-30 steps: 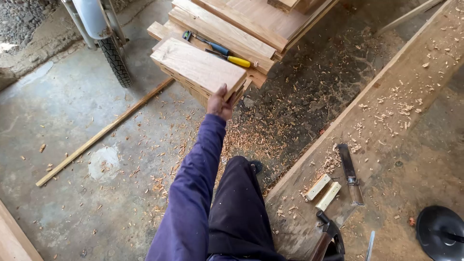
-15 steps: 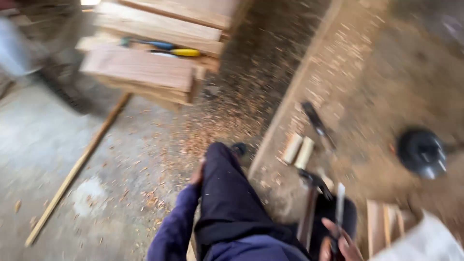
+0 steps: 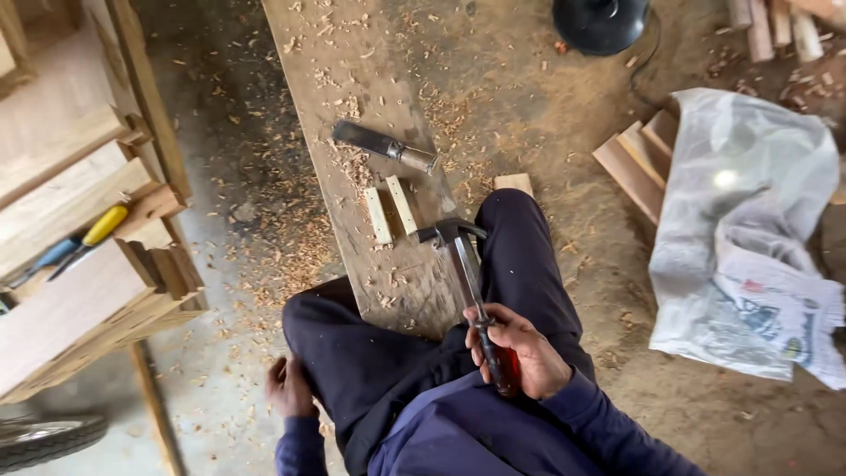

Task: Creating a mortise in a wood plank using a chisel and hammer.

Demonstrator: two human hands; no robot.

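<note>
Sawdust and pale wood shavings cover the dirt floor [image 3: 564, 132] of a workshop, where a person sits astride a long, rough wooden plank [image 3: 352, 115] that runs away from the body between the knees.

The right hand [image 3: 515, 353] grips a steel claw hammer with a dark red handle [image 3: 471, 282]; the fingers [image 3: 493, 319] are closed around the handle near its lower end, and the shaft slants up over the right thigh so that the head rests at the near right edge of the plank. The left hand [image 3: 289, 386] hangs low beside the left thigh, off the plank's left side, near the floor; its fingers are curled, and I cannot tell whether they hold anything.

On the plank, just beyond the hammer head, lie two short pale wooden pegs [image 3: 392, 210] side by side, close but apart. Farther along the plank lies a flat chisel with a dark blade and a metal ferrule [image 3: 383, 145], set at a slant.

Left of the plank stands a stack of sawn timber boards [image 3: 70, 291], with a yellow-handled tool [image 3: 101, 227] resting on it. Right of the plank, well apart from it, a crumpled whitish plastic sack [image 3: 749, 229] lies over a few short reddish boards [image 3: 634, 163]. A round black object [image 3: 599, 22] sits on the floor beyond the plank's far right side.
</note>
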